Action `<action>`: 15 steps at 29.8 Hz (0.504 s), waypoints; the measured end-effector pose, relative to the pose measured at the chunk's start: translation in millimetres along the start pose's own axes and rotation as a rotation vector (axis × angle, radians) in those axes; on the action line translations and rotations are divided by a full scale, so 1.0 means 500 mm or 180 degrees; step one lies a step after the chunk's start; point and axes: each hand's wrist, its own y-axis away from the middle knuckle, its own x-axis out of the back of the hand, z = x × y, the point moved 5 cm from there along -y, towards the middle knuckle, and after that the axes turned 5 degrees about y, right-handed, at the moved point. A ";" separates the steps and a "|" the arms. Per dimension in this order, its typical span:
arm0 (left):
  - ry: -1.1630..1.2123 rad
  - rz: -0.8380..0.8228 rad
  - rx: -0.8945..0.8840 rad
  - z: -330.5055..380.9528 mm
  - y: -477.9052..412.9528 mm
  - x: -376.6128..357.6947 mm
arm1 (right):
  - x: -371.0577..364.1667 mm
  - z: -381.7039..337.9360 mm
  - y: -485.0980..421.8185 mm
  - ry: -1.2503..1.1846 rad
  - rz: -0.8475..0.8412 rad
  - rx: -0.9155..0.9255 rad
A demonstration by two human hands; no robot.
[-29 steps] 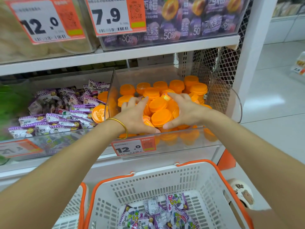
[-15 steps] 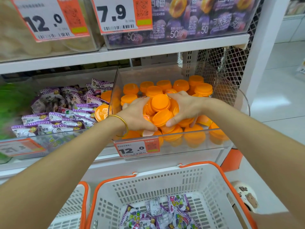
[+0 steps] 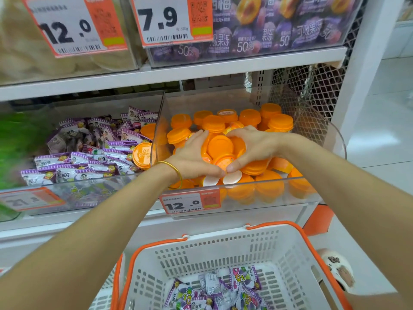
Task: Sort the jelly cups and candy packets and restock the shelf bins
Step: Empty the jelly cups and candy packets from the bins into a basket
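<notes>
Orange jelly cups (image 3: 277, 123) fill the clear right-hand bin (image 3: 263, 206) on the middle shelf. My left hand (image 3: 192, 156) and my right hand (image 3: 254, 146) cup a clump of jelly cups (image 3: 220, 146) between them, thumbs touching at the front. The left bin (image 3: 67, 198) holds purple candy packets (image 3: 89, 162), with one orange jelly cup (image 3: 142, 155) lying among them against the divider. More purple candy packets (image 3: 223, 291) lie in the white basket (image 3: 223, 249) below.
A price tag reading 12.0 (image 3: 190, 203) hangs on the right bin's front. The upper shelf carries a bin of purple jelly pouches (image 3: 268, 30) and a pale-filled bin (image 3: 44, 52). A second basket's rim (image 3: 116, 283) shows at lower left. White floor lies to the right.
Both hands have closed in around the clump of jelly cups and drawn it toward the bin's front. The view has moved closer to the shelf.
</notes>
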 end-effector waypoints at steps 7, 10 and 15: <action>0.0500 0.0176 -0.0108 -0.007 -0.001 -0.003 | 0.001 0.017 0.025 -0.0900 0.0429 -0.0194; 0.0863 0.0119 -0.0203 -0.006 0.001 -0.002 | 0.001 0.024 0.033 -0.1397 0.0602 -0.0388; 0.1312 -0.0043 -0.0239 -0.001 0.003 -0.001 | -0.002 0.019 0.050 -0.2144 0.0594 -0.0461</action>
